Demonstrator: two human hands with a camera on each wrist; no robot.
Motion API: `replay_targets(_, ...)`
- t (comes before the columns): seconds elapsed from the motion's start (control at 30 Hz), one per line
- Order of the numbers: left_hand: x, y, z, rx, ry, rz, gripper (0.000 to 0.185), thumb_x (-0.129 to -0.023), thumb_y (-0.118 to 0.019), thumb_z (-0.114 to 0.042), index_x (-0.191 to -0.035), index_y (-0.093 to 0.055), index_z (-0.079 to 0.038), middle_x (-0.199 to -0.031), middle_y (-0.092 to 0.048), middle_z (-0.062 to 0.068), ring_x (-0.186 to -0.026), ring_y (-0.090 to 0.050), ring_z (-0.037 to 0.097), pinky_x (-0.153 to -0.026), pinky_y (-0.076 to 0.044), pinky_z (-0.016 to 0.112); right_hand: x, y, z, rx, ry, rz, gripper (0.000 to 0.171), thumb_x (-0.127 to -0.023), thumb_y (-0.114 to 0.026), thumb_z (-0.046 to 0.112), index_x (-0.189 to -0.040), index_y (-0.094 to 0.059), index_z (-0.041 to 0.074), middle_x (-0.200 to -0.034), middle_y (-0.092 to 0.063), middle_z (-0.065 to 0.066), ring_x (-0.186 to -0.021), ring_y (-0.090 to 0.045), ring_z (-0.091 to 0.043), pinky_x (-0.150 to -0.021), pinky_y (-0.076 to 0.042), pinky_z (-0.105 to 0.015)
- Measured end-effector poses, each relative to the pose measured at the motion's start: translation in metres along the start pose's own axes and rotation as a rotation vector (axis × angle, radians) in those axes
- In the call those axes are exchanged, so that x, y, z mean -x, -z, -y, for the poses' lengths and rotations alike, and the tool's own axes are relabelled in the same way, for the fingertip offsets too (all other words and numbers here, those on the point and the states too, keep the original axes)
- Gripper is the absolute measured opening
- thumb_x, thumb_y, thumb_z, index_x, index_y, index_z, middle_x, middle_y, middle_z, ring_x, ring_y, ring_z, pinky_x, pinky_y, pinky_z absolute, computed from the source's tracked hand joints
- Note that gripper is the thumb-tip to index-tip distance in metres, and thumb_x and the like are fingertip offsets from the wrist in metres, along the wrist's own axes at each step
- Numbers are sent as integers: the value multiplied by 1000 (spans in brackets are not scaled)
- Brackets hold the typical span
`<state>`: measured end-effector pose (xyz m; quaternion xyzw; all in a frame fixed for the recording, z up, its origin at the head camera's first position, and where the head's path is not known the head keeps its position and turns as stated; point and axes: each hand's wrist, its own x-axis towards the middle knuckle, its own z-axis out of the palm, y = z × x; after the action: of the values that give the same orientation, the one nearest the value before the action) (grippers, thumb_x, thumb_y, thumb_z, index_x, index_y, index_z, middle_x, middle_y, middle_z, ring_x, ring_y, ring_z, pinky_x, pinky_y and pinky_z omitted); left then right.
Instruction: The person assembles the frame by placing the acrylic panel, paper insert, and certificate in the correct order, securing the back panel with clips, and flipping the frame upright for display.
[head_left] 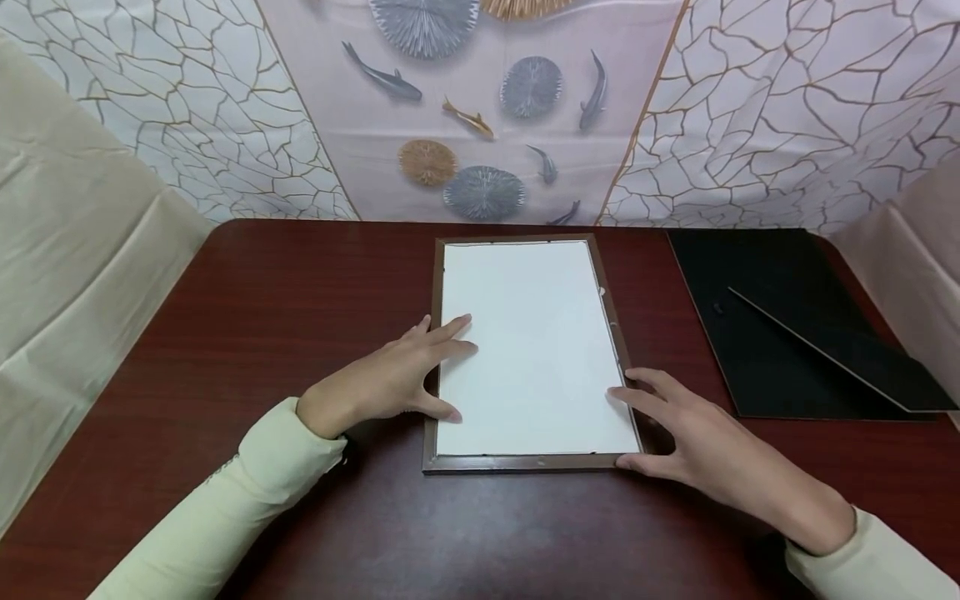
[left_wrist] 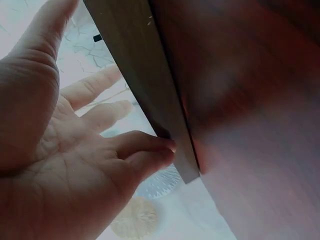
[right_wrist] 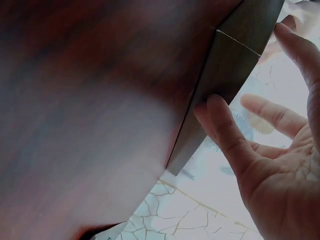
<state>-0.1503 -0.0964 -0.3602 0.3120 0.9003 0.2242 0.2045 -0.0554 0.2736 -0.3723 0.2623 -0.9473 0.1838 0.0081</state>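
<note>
Both hands (head_left: 390, 379) flank the picture frame (head_left: 525, 462), touching it.

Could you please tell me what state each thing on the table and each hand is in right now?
Picture frame: flat on the table, back up, backing off.
White sheet: lying inside the frame, flat.
Black backing board: off the frame, flat at the right, its stand flap raised.
Left hand: open, fingertips on the frame's left edge.
Right hand: open, fingertips on the frame's right edge near the lower corner.
Table: bears all of these.
</note>
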Motion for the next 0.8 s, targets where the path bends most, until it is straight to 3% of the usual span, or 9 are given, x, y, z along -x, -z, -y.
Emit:
replay_targets(0.23,-7,7,8,19,-16,1,89,-79,-93,-31,-156,-50,-14,-177,-14,5,-159,-11,53,-127,-23,64,-1,-5,4,12,16,-41,72,-75,-95,29,-138,-66,11,-141,-57,-18,-105,-69,-23,-77,-59,-34)
replay_targets(0.43,-8,8,9,26,-4,5,89,-79,-92,-31,-156,-51,-14,-177,-15,8,-160,-10,50,-128,-23,62,-3,-4,4,-5,-17,-12,72,-77,-94,30,-139,-64,10,-144,-55,-18,-110,-68,-26,-80,-59,-36)
replay_targets(0.8,7,6,7,1,-11,4,78,-89,-85,-32,-157,-50,-16,-176,-16,9,-162,-11,43,-128,-24,60,-2,1,1,-18,-52,34,74,-81,-91,34,-145,-61,12,-151,-52,-16,-118,-66,-28,-84,-60,-40)
